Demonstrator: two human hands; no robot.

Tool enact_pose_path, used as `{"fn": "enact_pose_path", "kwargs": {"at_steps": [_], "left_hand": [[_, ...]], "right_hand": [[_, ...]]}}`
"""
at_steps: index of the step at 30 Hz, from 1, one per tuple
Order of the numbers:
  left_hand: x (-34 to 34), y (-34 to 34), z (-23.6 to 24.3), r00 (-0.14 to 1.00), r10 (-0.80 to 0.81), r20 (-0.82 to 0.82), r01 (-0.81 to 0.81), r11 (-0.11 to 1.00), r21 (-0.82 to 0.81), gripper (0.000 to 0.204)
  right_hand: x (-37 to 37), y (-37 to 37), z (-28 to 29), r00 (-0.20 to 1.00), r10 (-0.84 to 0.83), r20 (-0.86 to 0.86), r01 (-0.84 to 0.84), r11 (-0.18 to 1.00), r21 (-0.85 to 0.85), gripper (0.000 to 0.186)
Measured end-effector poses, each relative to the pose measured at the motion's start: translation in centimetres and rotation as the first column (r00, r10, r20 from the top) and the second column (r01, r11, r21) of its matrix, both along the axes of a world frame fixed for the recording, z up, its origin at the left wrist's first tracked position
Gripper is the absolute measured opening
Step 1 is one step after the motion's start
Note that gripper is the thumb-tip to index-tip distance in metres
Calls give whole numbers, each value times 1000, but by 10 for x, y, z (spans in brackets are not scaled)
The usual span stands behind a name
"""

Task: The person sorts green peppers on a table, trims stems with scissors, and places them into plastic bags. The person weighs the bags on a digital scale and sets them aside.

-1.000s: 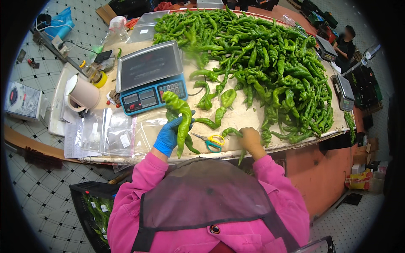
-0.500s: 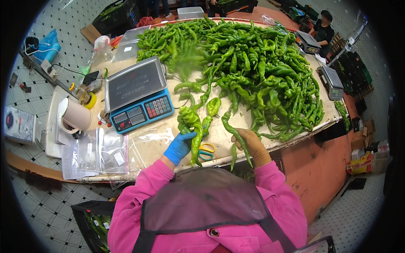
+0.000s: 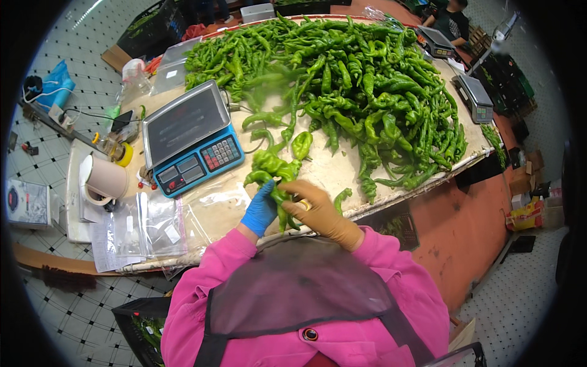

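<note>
My left hand (image 3: 261,209), in a blue glove, is closed round a small bunch of green peppers (image 3: 273,165) at the front edge of the table. My right hand (image 3: 323,214), in a tan glove, reaches across to the same bunch, its fingers bent against the peppers' lower part. The glove hides exactly what its fingertips grip. Partly covered by that hand is a yellow loop, seemingly a scissors handle (image 3: 304,205). A single pale green pepper (image 3: 301,145) lies just beyond the bunch, and a curled one (image 3: 342,199) lies to the right.
A large heap of green peppers (image 3: 379,92) covers the far and right table. A blue scale (image 3: 199,162) with a metal tray stands left, near clear plastic bags (image 3: 162,223), a pinkish jug (image 3: 107,177) and a tape roll (image 3: 124,155). Grey scales (image 3: 474,98) and a person (image 3: 451,24) are far right.
My right hand has moved left from the table edge to the bunch in my left hand, bringing its long pepper there. The whole view has shifted slightly.
</note>
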State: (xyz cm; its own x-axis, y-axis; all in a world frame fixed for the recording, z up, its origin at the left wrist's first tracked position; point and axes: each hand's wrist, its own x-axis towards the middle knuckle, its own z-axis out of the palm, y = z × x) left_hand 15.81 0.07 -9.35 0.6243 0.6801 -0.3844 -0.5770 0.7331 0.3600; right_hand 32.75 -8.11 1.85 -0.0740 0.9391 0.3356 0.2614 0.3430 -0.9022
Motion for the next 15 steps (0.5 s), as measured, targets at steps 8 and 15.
{"fn": "enact_pose_path", "kwargs": {"at_steps": [8, 15], "left_hand": [[-14, 5, 21, 992, 10, 126, -7, 1000, -20, 52], [-2, 5, 32, 996, -54, 67, 52, 998, 25, 61]], "right_hand": [[104, -34, -64, 657, -263, 706, 644, 683, -345, 45], [92, -55, -112, 722, -307, 620, 597, 730, -333, 43]]}}
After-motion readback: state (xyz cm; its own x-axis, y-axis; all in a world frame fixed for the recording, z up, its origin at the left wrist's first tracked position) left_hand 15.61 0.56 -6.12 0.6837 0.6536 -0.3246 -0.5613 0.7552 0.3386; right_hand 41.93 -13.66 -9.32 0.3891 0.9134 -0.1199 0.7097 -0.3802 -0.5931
